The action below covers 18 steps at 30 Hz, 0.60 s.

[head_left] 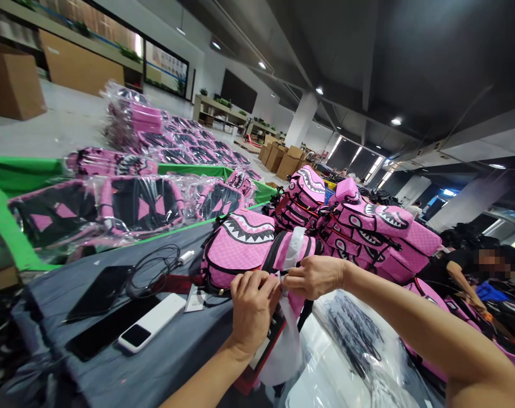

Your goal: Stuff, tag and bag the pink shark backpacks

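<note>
A pink backpack with a shark-mouth print (240, 243) lies on the grey table (164, 362) in front of me. My left hand (251, 309) and my right hand (312, 276) meet at its near edge, fingers pinched on a small white piece (294, 245) and the black strap there. What exactly the fingers grip is hidden. A white plastic bag (282, 351) hangs below my hands.
A white phone (150, 330), a black tablet (102, 290) and a coiled black cable (153, 272) lie at the left. Bagged pink backpacks (142, 204) cover a green table behind. A heap of unbagged backpacks (367, 232) rises at the right, with another person (461, 272) beyond.
</note>
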Available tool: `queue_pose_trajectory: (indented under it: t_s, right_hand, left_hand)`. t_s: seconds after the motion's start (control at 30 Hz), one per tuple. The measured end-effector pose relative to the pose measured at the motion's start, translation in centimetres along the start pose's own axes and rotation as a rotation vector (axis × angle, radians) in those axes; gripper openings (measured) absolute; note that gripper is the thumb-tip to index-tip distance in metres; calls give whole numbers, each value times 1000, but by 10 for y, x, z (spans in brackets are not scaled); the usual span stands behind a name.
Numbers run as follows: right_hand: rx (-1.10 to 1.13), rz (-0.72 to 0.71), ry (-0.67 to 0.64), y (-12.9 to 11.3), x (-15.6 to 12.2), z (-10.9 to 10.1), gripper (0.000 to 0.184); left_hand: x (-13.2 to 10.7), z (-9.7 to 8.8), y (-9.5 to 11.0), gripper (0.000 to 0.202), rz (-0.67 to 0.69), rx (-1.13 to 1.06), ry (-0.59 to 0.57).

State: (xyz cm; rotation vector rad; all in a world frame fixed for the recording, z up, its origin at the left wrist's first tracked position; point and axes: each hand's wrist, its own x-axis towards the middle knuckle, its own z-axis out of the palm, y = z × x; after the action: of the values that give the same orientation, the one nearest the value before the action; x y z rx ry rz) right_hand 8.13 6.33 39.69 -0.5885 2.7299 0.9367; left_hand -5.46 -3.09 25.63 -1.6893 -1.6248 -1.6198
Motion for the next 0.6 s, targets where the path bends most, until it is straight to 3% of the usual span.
queue_pose_trajectory:
  t_s: [0.1,0.27,0.43,0.6]
  right_hand:
    - [-12,70,12,-3,0,5,29]
    - [12,201,97,-15,-3,14,23]
    - [134,434,104,-27,-6,22,31]
    - [201,529,98,-31,-4,21,37]
  left_hand:
    - [3,-7,1,19,57,13,-16]
    - [8,-17,7,20,116,95,-168]
    - [13,-23,15,19,229,201,-104]
    - [13,-25,22,24,333,354,-115]
